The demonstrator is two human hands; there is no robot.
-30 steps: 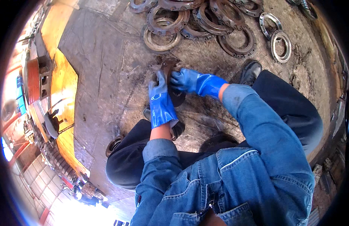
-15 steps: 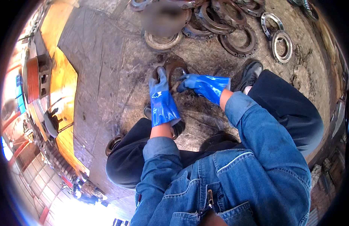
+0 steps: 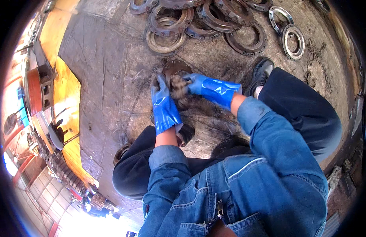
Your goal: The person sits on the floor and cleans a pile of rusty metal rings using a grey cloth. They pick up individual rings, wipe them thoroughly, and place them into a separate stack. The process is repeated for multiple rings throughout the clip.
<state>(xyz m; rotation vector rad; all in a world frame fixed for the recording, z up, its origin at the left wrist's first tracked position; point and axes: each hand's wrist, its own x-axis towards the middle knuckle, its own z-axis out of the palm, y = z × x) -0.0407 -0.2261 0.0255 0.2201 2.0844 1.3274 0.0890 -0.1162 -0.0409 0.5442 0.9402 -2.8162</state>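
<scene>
A dark, rusty flanged metal ring (image 3: 175, 66) is tilted up in front of me, between my boots. My left hand (image 3: 160, 89), in a blue rubber glove with a greyish palm, grips its left edge. From the right, my right hand (image 3: 196, 83), gloved alike, reaches over the ring with its fingers curled. By those fingertips is a smeared brown patch (image 3: 178, 87); I cannot tell whether it is a rag or the floor through the ring's opening. The ring's lower part is dark and partly hidden.
Several rusty rings (image 3: 246, 39) lie heaped at the far side. Two brighter rings (image 3: 293, 42) overlap at the far right. My black boot (image 3: 263, 75) stands right of the work. A dark mat (image 3: 100, 79) and yellow board (image 3: 68, 91) lie left; another ring (image 3: 121, 153) is by my left knee.
The ring and my left hand have shifted slightly left. My right hand has moved left and up, across the ring, and the brown patch now shows by its fingers.
</scene>
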